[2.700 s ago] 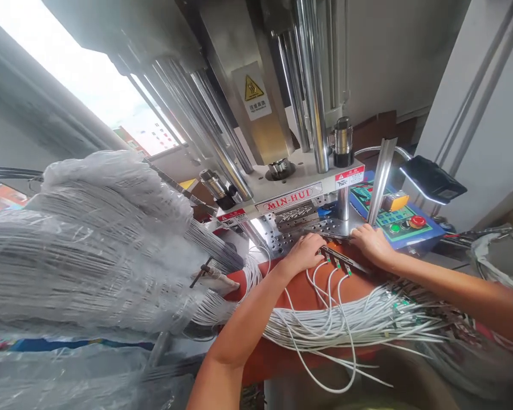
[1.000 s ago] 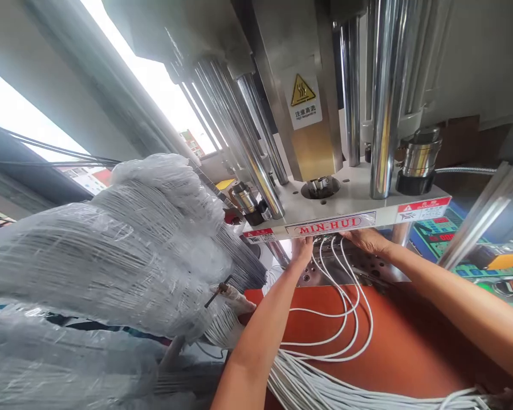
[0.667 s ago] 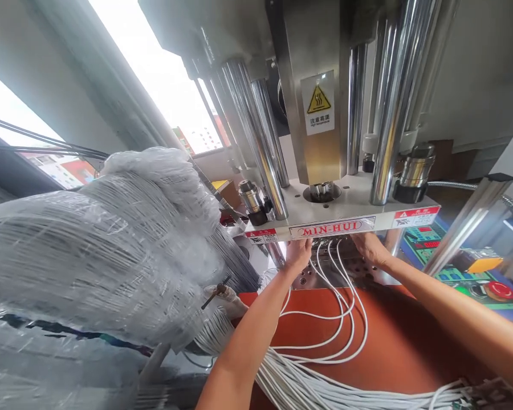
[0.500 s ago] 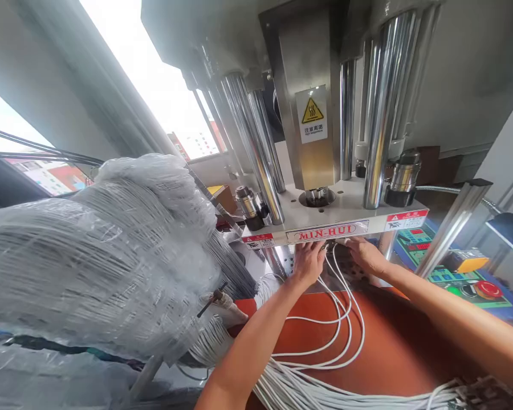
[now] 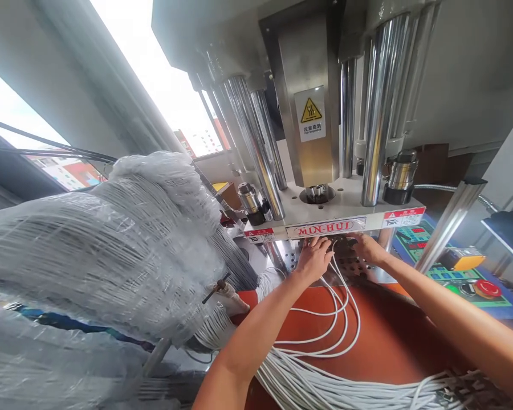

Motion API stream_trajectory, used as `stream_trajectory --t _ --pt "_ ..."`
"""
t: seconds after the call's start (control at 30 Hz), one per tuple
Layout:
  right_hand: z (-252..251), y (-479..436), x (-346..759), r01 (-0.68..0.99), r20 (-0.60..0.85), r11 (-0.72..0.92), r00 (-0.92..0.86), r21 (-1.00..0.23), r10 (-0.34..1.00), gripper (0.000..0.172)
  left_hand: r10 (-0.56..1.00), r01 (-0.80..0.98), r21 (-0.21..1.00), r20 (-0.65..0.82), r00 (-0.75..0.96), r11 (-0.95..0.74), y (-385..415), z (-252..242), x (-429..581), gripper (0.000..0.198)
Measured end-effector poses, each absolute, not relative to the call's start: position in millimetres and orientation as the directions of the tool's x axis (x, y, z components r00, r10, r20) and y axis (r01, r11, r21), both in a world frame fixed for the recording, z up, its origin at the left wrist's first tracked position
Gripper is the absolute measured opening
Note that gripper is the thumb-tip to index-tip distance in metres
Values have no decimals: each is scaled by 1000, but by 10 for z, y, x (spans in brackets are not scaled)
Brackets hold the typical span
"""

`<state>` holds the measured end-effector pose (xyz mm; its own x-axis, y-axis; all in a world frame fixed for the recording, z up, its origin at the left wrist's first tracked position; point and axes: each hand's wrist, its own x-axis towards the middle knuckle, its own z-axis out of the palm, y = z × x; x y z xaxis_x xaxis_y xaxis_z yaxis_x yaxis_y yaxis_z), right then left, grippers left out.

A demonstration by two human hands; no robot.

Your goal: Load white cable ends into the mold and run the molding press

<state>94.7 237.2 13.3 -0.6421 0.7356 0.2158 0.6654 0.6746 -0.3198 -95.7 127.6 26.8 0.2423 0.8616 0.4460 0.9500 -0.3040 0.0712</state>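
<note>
Trailing up from the near edge, a bunch of white cables (image 5: pixel 308 387) fans into loose loops across a rust-orange mat (image 5: pixel 393 336) and runs toward the hands. These cables look light, thin and springy. They should bend easily but tangle readily, and their smooth jackets may slip, so the surest place to take hold seems close to the ends, a few together, rather than out along the loops. The left hand (image 5: pixel 314 261) and right hand (image 5: pixel 367 249) stay apart but near each other, fingers spread low at a perforated steel plate (image 5: pixel 350 250) beneath the press. Whether either is clamped on a cable I cannot tell, since the cable ends disappear behind the fingers. Beyond them rises the press head, with its MIN-HUI label (image 5: pixel 325 228), chrome columns (image 5: pixel 378 114) and heat warning sticker (image 5: pixel 310 111). To the right lies a control panel (image 5: pixel 453 279) with a red stop button (image 5: pixel 485 288). To the left bulges a huge plastic-wrapped bundle of grey wires (image 5: pixel 94 256), with someone else's gloved hand (image 5: pixel 235 302) holding a small tool against it.
</note>
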Motion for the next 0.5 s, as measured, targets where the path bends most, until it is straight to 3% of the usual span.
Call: stream_trajectory --t 0.2,0.37,0.5 --pt "152 2225 781 640 224 732 -697 -234 682 64 884 966 217 466 26 -143 1143 326 -1202 20" --pt "196 2130 720 611 224 790 -778 47 587 67 872 953 292 484 -70 -85 1107 201 -1355 26" --pt "299 2157 663 633 121 774 -771 30 626 70 872 951 300 483 -83 -75 1111 149 -1382 41"
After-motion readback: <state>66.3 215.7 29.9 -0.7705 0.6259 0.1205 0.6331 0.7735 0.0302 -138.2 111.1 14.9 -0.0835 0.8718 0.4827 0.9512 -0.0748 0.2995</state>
